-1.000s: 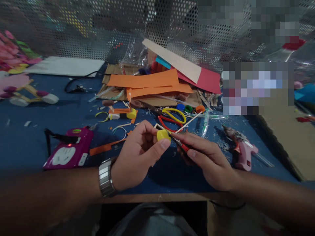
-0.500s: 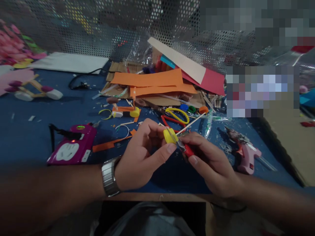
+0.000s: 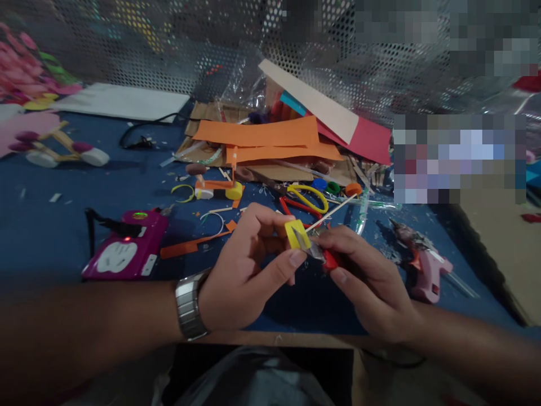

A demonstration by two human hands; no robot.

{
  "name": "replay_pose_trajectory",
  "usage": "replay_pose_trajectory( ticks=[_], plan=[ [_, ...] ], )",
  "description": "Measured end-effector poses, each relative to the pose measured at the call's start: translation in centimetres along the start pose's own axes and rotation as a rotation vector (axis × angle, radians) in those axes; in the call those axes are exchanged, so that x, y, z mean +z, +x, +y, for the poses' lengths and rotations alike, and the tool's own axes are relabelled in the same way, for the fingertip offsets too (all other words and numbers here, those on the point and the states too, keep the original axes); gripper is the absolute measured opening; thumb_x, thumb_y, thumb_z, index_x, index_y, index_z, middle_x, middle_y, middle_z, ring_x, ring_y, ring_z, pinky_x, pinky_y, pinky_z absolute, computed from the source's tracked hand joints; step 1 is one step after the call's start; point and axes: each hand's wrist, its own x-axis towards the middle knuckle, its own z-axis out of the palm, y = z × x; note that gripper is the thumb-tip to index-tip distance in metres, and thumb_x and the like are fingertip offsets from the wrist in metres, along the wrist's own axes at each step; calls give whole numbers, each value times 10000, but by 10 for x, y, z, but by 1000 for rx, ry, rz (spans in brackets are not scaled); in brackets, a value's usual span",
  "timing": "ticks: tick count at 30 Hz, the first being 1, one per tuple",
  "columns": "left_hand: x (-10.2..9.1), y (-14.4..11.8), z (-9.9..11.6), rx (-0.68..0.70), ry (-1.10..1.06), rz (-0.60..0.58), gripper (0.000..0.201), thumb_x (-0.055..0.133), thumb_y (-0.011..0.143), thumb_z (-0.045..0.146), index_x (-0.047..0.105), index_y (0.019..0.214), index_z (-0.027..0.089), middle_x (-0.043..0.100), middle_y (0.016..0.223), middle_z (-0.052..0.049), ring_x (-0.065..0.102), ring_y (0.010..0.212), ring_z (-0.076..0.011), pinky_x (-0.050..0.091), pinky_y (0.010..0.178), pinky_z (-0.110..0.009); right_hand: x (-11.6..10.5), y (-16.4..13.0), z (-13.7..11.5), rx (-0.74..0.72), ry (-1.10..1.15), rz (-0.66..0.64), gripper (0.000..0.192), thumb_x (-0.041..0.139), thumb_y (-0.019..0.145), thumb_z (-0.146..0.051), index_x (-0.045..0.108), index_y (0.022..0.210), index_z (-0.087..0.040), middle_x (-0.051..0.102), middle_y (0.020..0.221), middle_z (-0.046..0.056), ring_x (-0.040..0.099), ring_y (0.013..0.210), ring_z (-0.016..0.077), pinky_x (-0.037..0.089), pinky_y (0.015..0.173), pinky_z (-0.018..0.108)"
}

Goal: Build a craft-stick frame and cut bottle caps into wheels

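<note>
My left hand [image 3: 247, 270] pinches a small yellow bottle cap [image 3: 292, 230] between thumb and fingers, above the front part of the table. In my right hand [image 3: 367, 285] is a red utility knife [image 3: 330, 261], gripped close to its blade. The metal blade points left and lies across the cap's side. Whether it has cut into the plastic I cannot tell. Just behind the cap a thin wooden stick [image 3: 333, 212] slants up to the right. Scissors with yellow and red handles [image 3: 307, 198] lie beyond my hands.
A purple power box [image 3: 122, 248] with a cable sits left, a pink glue gun [image 3: 429, 273] right. Behind are orange paper strips [image 3: 257, 132], cardboard and loose bottle caps [image 3: 333, 188]. A small wheeled model [image 3: 217, 190] stands centre-left. A perforated metal screen [image 3: 177, 51] borders the back.
The cap has tilted slightly in my left hand, and more of the knife blade now shows across its side. Both hands stay close together; the whole view has shifted a little.
</note>
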Motion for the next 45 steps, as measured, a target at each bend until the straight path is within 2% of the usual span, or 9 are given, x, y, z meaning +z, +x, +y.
replay_pose_trajectory(
  ticks=[4, 7, 13, 18, 27, 32, 39, 45],
  plan=[
    [-3, 0, -4, 106, 102, -11, 248, 736, 1063, 220, 565, 1240, 250, 669, 1039, -9, 705, 828, -108, 592, 670, -197, 0, 0, 2, -24, -7, 6, 455, 596, 1070, -139, 662, 1483, -318, 711, 1253, 50, 660, 1101, 224, 553, 977, 360],
    [-5, 0, -5, 134, 155, -10, 251, 764, 1043, 213, 591, 1222, 248, 655, 1068, -18, 723, 918, -122, 598, 707, -194, 0, 0, 1, -50, 0, 7, 479, 596, 1063, -129, 662, 1501, -312, 712, 1220, 49, 663, 1079, 215, 567, 959, 349],
    [-5, 1, -2, 147, 186, -44, 217, 749, 1055, 216, 581, 1186, 261, 643, 1044, 9, 680, 807, -75, 602, 754, -191, 0, 1, 0, -90, -6, 7, 533, 583, 1061, -119, 665, 1545, -325, 703, 1223, 60, 672, 1077, 213, 586, 930, 343],
    [-4, 3, -3, 174, 198, -70, 220, 742, 1051, 203, 579, 1193, 244, 643, 1003, 7, 637, 805, -84, 588, 764, -190, 0, 1, 2, -115, 0, 2, 580, 589, 1051, -120, 645, 1583, -344, 697, 1191, 64, 671, 1084, 232, 592, 910, 363],
    [-3, 1, 3, 144, 289, -79, 193, 734, 1044, 226, 564, 1132, 246, 577, 917, 19, 586, 733, -111, 524, 671, -232, 1, 1, 1, -134, -3, 4, 648, 585, 1025, -78, 626, 1607, -359, 693, 1158, 64, 676, 1068, 236, 599, 884, 364],
    [-3, -1, 2, 80, 296, -95, 194, 742, 1050, 252, 551, 1073, 237, 586, 934, 13, 589, 765, -115, 523, 700, -240, 1, 0, 3, -94, 5, -6, 581, 570, 1060, -108, 647, 1580, -355, 691, 1209, 65, 672, 1053, 214, 596, 894, 351],
    [-1, -3, 2, 76, 223, -55, 242, 743, 1051, 305, 550, 1183, 243, 626, 996, -16, 660, 820, -151, 593, 748, -281, -1, 0, 1, -97, -4, -7, 554, 600, 1052, -131, 644, 1561, -342, 709, 1218, 80, 681, 1080, 246, 594, 902, 391],
    [-3, -2, -3, -4, 52, -60, 184, 663, 1119, 353, 567, 1224, 238, 641, 988, -7, 705, 743, -106, 591, 650, -205, -1, 2, 1, -53, 2, -8, 467, 598, 1059, -143, 684, 1489, -303, 730, 1187, 74, 686, 1025, 227, 589, 892, 379]
  ],
)
